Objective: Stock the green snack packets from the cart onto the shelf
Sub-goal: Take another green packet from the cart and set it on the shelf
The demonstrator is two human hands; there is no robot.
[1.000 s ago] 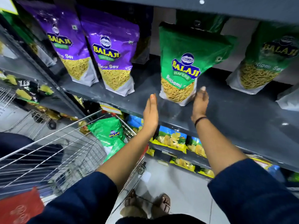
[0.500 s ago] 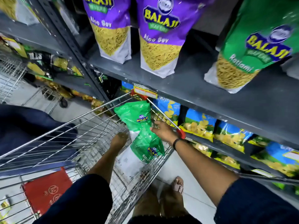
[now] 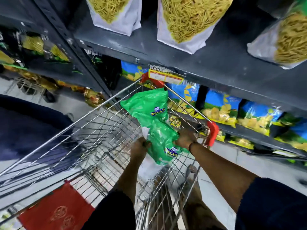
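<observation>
Green Balaji snack packet (image 3: 162, 143) sits inside the wire cart (image 3: 93, 130), gripped between the left hand (image 3: 139, 147) and right hand (image 3: 184, 138), fingers closed on its sides. Step: pickup. Next: lift clear, raise to the shelf (image 3: 216, 63) above the fingers.
</observation>
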